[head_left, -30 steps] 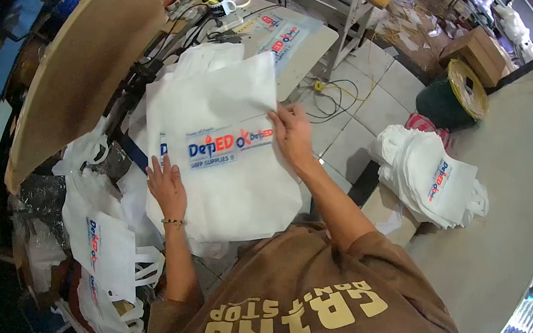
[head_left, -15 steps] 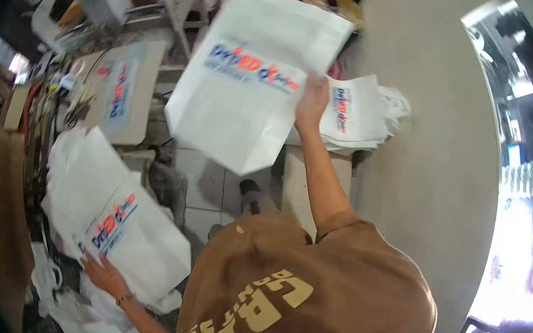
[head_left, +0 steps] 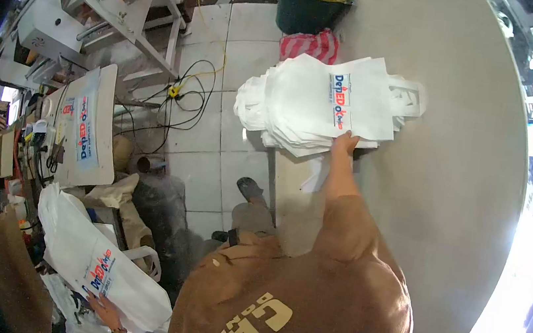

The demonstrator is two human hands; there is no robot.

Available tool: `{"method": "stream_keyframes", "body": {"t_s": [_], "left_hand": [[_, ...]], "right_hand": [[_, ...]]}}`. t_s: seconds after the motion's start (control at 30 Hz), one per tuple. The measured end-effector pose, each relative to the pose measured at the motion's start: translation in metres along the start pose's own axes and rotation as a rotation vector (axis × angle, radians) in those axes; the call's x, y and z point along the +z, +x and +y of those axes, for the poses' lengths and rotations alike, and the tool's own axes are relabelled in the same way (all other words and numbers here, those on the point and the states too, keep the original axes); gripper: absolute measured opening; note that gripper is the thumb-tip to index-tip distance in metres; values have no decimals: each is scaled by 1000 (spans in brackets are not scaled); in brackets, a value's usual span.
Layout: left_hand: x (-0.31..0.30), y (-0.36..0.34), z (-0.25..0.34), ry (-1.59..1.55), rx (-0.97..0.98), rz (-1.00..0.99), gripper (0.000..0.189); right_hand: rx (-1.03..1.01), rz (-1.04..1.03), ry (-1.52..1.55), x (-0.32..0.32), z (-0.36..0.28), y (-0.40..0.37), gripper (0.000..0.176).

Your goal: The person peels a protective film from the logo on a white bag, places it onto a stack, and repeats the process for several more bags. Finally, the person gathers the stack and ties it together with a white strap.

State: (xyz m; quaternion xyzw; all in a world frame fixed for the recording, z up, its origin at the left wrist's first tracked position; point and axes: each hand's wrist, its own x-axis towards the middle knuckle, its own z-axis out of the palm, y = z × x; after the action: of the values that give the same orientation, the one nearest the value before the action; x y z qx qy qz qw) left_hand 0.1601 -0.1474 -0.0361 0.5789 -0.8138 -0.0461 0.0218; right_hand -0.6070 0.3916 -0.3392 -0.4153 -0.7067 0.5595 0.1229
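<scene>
White printed bags with a red and blue "DepED" print lie in a stack at the upper middle. The uppermost bag lies print side up, and my right hand pinches its near edge. At the lower left a pile of similar white bags rests slanted, handles showing at its side. My left hand lies on the top one near its print, fingers stretched out. How far the fingertips reach around the bag edge is hard to make out.
A light board with the same print stands at left beside a white machine frame. Black cables run across the tiled floor. A dark green bin sits behind the stack; a grey surface extends along the right.
My right hand has brought the held bag down and right onto the stack. My left hand stays on the left pile, slightly lower in view. My view has turned a little.
</scene>
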Motion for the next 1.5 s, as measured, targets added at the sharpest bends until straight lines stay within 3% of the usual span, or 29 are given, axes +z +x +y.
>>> {"method": "stream_keyframes", "body": {"t_s": [0.03, 0.1, 0.17, 0.23, 0.3, 0.37, 0.43, 0.5, 0.57, 0.6, 0.63, 0.67, 0.73, 0.8, 0.83, 0.87, 0.9, 0.93, 1.0, 1.03, 1.07, 1.17, 1.27, 1.5], "left_hand": [[-3, 2, -4, 21, -25, -43, 63], [-9, -1, -6, 45, -68, -85, 64], [-8, 1, -6, 27, -84, -126, 67], [-12, -4, 15, -5, -136, -132, 68], [-5, -7, 9, -71, -110, -82, 69], [8, -7, 0, -11, -159, -69, 69], [18, -10, 0, 33, -39, 31, 67], [37, -12, -5, 99, -122, 100, 64], [46, -19, -1, 107, -123, 139, 63], [52, -20, 13, 230, -148, 234, 61], [52, -24, 12, 218, 8, 372, 58], [35, -28, 54, 137, -194, 314, 60], [23, -33, 72, 123, -249, 356, 62], [23, -38, 69, 119, -238, 394, 62], [40, -33, 56, 126, -162, 447, 63], [38, -36, 49, 127, -184, 366, 62], [34, -36, 57, 92, -146, 394, 61], [30, -36, 61, 61, -116, 428, 61], [40, -30, 41, 134, -63, 461, 63], [24, -35, 63, 110, -101, 411, 63], [40, -30, 36, 163, -86, 423, 62], [38, -27, 31, 175, -72, 385, 64], [28, -26, 34, 214, -115, 274, 61], [33, -19, -33, 514, 45, 167, 54]], "right_hand": [[5, 35, -209, -3, 6, 2, 41], [-48, 26, -151, -2, 25, 15, 41], [-41, 55, -372, -10, 12, 9, 42], [3, -5, -319, -16, 9, 13, 48], [-108, 35, -447, -19, 13, 20, 58], [-30, 52, -429, -23, 5, 10, 66], [116, 132, -412, -31, -1, -12, 68], [107, 132, -364, -39, 7, -32, 61], [-99, -8, -530, -40, 70, -16, 47], [-105, 8, -444, -39, 78, -29, 43], [-105, 21, -357, -33, 83, -54, 39], [-117, -46, -366, -29, 86, -88, 39], [-655, -343, -590, -31, 79, -152, 35], [-656, -797, -275, -44, 15, -252, 34], [-751, -761, -233, -27, 43, -247, 31], [-740, -744, -183, -31, 15, -276, 28], [-591, -762, -406, -26, 7, -271, 33], [-707, -768, -370, -28, -8, -265, 31], [-748, -678, -425, -34, -39, -223, 24], [-846, -613, -501, -34, -46, -195, 22], [-939, -563, -580, -31, -49, -172, 20], [-982, -396, -717, -38, -63, -73, 19], [-898, -411, -945, -49, -87, -10, 22], [-1057, -575, -1194, -28, -88, 71, 29]]}}
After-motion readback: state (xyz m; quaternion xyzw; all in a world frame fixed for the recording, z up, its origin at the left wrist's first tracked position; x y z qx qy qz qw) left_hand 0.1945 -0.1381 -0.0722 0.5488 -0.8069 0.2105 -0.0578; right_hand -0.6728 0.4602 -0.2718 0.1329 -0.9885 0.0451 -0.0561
